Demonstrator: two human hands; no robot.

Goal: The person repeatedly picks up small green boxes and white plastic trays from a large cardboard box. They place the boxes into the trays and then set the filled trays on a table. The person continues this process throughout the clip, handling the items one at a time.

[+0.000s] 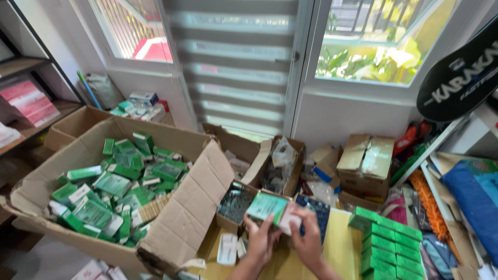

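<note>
Both hands, left hand (pixel 259 239) and right hand (pixel 306 241), are closing their grip on a small green carton (pixel 266 206) held above the yellow bench (pixel 340 249), likely light, crushable cardboard, best pinched along its edges; big cardboard box (pixel 179 223) lying left of the grip.

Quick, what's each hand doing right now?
Left hand: closed on the small green box.
Right hand: gripping the same box's white end.
</note>
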